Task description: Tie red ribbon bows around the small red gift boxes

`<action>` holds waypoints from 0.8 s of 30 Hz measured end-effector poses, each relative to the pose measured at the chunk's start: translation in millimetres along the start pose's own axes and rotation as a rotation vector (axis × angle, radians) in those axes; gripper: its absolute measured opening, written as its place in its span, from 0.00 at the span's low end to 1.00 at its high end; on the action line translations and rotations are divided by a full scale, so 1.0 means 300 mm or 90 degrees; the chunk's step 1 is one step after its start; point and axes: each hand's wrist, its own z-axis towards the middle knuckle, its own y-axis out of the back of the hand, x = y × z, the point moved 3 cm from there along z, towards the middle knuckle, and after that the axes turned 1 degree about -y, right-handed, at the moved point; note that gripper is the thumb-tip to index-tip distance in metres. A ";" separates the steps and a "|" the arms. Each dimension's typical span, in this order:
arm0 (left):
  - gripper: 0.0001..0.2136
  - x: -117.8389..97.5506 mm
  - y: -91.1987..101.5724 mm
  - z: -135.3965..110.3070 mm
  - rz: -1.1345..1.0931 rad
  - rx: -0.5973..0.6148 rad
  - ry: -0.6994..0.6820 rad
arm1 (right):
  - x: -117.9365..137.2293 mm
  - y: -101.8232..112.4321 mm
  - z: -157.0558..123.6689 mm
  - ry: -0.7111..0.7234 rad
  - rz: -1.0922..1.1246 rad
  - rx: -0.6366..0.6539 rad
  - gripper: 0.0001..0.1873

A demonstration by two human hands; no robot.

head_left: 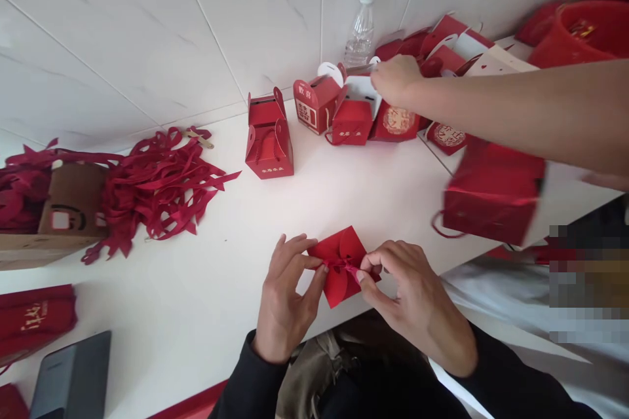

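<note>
A small red gift box [339, 288] with rounded, petal-like top flaps lies near the table's front edge, directly before me. A dark pink ribbon [348, 264] crosses its top and looks knotted in the middle. On the box's left side, my left hand [293, 291] pinches one part of the ribbon between thumb and fingertips. At the other side, my right hand [405, 288] pinches the ribbon between thumb and index finger. Both hands are close to the box top, and the box's underside is hidden.
A pile of ribbons [162, 190] lies left beside a cardboard box [73, 203]. Red handled boxes [269, 150] and a plastic bottle [361, 33] stand along the wall. Another person's arm [515, 108] reaches across from the right, above a large red box [491, 196]. A dark phone [73, 373] lies lower left.
</note>
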 end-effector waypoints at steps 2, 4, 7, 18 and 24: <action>0.04 0.002 0.002 -0.009 -0.016 -0.013 0.003 | -0.005 0.002 0.001 -0.005 -0.003 0.004 0.05; 0.04 0.001 0.002 -0.015 -0.031 -0.013 0.019 | -0.009 0.002 0.004 -0.007 -0.003 0.009 0.05; 0.05 0.001 0.001 -0.019 -0.057 0.009 0.080 | -0.014 0.001 0.009 -0.015 0.009 0.024 0.05; 0.15 -0.029 0.023 -0.002 -0.070 0.048 0.068 | -0.016 0.022 0.010 -0.052 0.043 0.079 0.03; 0.07 -0.041 0.012 0.000 -0.018 0.069 0.002 | -0.028 0.023 0.003 -0.024 0.053 0.070 0.04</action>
